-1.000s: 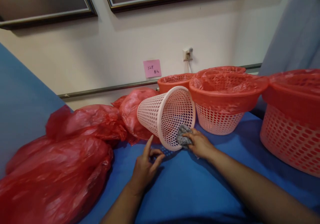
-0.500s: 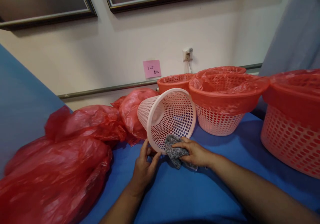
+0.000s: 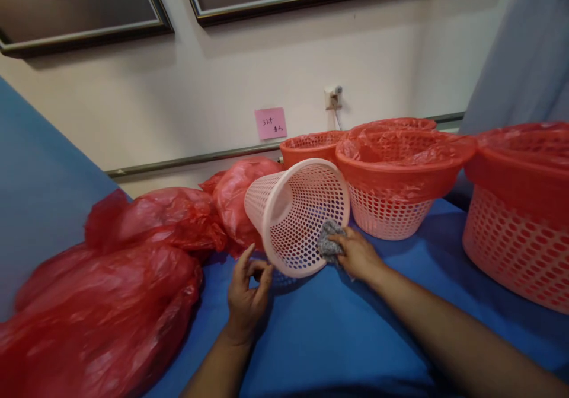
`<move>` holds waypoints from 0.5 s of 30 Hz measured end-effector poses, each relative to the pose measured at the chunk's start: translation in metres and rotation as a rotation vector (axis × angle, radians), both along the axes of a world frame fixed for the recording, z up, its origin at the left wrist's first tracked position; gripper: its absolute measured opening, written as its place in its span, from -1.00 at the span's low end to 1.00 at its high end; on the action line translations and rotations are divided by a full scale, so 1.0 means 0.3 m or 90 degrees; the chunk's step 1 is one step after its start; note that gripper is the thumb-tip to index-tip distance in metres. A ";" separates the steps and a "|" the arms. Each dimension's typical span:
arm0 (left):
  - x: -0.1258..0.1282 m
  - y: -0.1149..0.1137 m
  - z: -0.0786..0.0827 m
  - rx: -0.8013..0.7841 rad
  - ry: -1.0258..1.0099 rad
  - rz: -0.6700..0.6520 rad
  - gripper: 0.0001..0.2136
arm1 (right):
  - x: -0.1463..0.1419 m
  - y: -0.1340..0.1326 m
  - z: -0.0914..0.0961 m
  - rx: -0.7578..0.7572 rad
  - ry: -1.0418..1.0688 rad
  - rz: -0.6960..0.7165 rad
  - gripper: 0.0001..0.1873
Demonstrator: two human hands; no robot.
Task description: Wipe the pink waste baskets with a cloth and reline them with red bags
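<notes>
A pale pink mesh basket [image 3: 296, 214] lies on its side on the blue table [image 3: 338, 338], its mouth turned toward me. My right hand [image 3: 355, 255] grips a grey cloth [image 3: 328, 241] and presses it against the basket's lower right rim. My left hand [image 3: 246, 294] hovers just left of the rim, fingers loosely curled, thumb and forefinger near each other, holding nothing.
Red plastic bags [image 3: 102, 291] are heaped on the left and behind the basket. Three more baskets lined with red bags stand at the right: [image 3: 393, 178], [image 3: 309, 146], [image 3: 524, 208]. A pink note [image 3: 270, 123] and a socket [image 3: 332, 96] are on the wall.
My right hand has carried the cloth back up against the basket's rim from the tabletop. My left hand has let go of the rim and drawn back a little. The basket has rolled slightly.
</notes>
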State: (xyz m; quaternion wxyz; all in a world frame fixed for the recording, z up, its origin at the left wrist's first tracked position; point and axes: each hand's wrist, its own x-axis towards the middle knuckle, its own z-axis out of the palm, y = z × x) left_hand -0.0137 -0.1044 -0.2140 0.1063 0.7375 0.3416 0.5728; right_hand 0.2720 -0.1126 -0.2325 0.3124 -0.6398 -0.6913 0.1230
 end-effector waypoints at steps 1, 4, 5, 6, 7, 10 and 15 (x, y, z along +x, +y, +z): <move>0.000 -0.002 -0.006 -0.058 0.056 -0.032 -0.45 | -0.011 0.002 -0.015 -0.014 0.017 0.028 -0.41; 0.008 -0.005 -0.021 -0.219 0.192 -0.105 -0.25 | -0.039 0.004 -0.039 -0.017 0.051 0.091 -0.43; 0.014 -0.005 -0.026 -0.249 0.213 -0.110 -0.18 | -0.046 0.002 -0.039 -0.017 0.071 0.123 -0.43; 0.020 -0.003 -0.030 -0.266 0.221 -0.107 -0.13 | -0.053 0.000 -0.037 -0.017 0.095 0.162 -0.43; 0.026 -0.002 -0.033 -0.271 0.216 -0.097 -0.11 | -0.061 -0.004 -0.033 -0.017 0.122 0.206 -0.43; 0.036 0.001 -0.033 -0.224 0.140 -0.055 -0.22 | -0.092 -0.020 -0.026 -0.018 0.188 0.318 -0.39; 0.019 -0.010 -0.011 -0.029 -0.031 0.038 -0.48 | -0.116 -0.038 -0.023 0.019 0.135 0.324 -0.39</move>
